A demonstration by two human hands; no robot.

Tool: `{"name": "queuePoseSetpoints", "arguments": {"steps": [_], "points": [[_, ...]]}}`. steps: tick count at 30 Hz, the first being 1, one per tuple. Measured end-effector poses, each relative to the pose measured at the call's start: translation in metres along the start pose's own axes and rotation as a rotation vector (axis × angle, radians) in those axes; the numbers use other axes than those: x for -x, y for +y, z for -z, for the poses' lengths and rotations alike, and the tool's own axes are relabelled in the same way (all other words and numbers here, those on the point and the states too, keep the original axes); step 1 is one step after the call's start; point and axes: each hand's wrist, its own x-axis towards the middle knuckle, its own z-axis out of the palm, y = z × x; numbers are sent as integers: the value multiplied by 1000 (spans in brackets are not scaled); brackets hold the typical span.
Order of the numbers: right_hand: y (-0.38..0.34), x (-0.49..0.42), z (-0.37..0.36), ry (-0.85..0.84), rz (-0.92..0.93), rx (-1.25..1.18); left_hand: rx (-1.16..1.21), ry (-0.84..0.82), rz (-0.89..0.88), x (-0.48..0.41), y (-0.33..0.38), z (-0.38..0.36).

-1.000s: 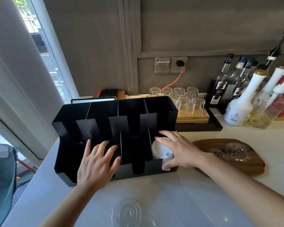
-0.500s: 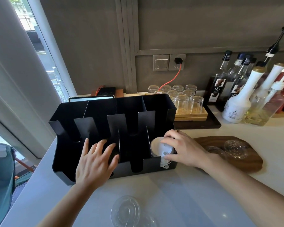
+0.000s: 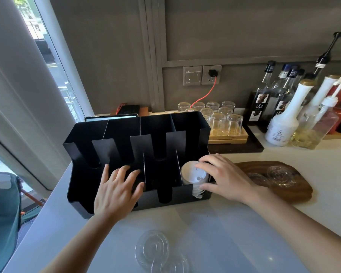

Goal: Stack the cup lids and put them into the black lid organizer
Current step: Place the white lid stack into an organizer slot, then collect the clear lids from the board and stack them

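Observation:
The black lid organizer (image 3: 124,131) stands on the white counter, with several upright slots. A stack of white cup lids (image 3: 193,175) lies in its rightmost slot, facing me. My right hand (image 3: 226,178) curls around that stack from the right, thumb below and fingers on top. My left hand (image 3: 117,192) rests flat with spread fingers on the organizer's front wall, left of centre. Clear plastic lids (image 3: 153,248) lie on the counter near me. More clear lids (image 3: 279,174) sit on a wooden board (image 3: 295,191) to the right.
Upturned glasses (image 3: 218,123) stand on a tray behind the organizer. Syrup bottles (image 3: 283,123) crowd the back right. A red cable runs to a wall socket (image 3: 211,74). The counter edge drops away at the left, by a window.
My right hand has set the white lid stack deeper into the rightmost slot and closed around it. My left hand stays on the organizer's front.

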Motion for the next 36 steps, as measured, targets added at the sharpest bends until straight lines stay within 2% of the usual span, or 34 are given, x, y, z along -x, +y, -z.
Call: {"name": "queuePoseSetpoints", "arguments": {"steps": [4, 8, 11, 15, 18, 22, 24, 28, 32, 36], "points": [[-6, 8, 7, 109, 3, -58, 131, 112, -12, 5, -2, 2], [-14, 19, 5, 215, -38, -116, 236, 299, -36, 30, 6, 11], [-23, 32, -1, 273, -54, -152, 343, 331, 18, 67, 17, 9], [-41, 51, -16, 275, -107, -255, 599, 121, 284, 116, 30, 4], [-58, 68, -32, 193, -112, -343, 695, -81, 433, 135, 36, 2], [-80, 85, -52, 18, -182, -406, 665, -250, 413, 134, 42, 2], [-93, 91, -57, -121, -216, -425, 605, -337, 397, 127, 45, 1], [-119, 101, -68, -390, -188, -335, 421, -432, 299, 114, 48, -2], [-146, 100, -76, -381, -152, -148, 389, -457, 279, 107, 50, -7], [-159, 88, -87, -341, -173, -94, 458, -456, 338, 103, 54, -8]]}}
